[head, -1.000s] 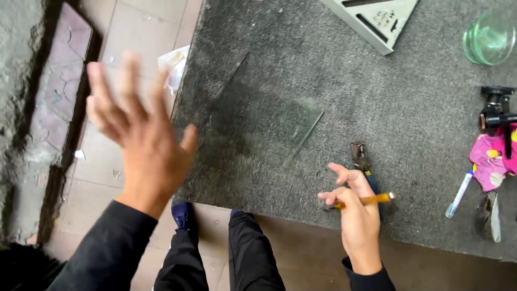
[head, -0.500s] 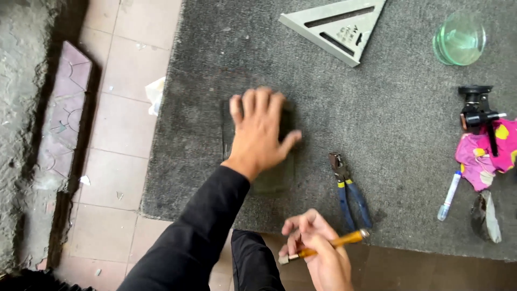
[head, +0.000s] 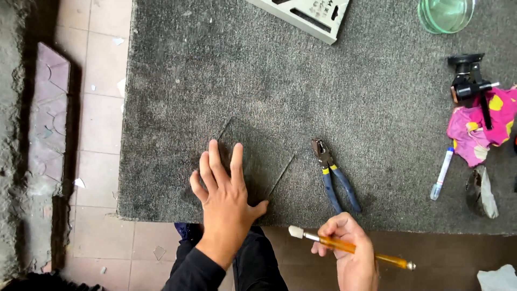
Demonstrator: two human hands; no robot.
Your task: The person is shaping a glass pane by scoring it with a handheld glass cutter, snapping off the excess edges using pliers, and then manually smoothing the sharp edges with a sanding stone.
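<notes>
Grey carpet point(head: 377, 108); blue-handled pliers point(head: 334, 175); amber-handled cutter point(head: 350, 247); pink-yellow cloth point(head: 479, 126).

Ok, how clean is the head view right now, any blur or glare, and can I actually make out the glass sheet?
Head view: sharp, no motion blur on the left hand or right hand; light is soft and even, shadows faint; no glare on the glass sheet, which shows only by its thin edges against the grey carpet; the square ruler and glass bowl are cropped at the top edge.
</notes>
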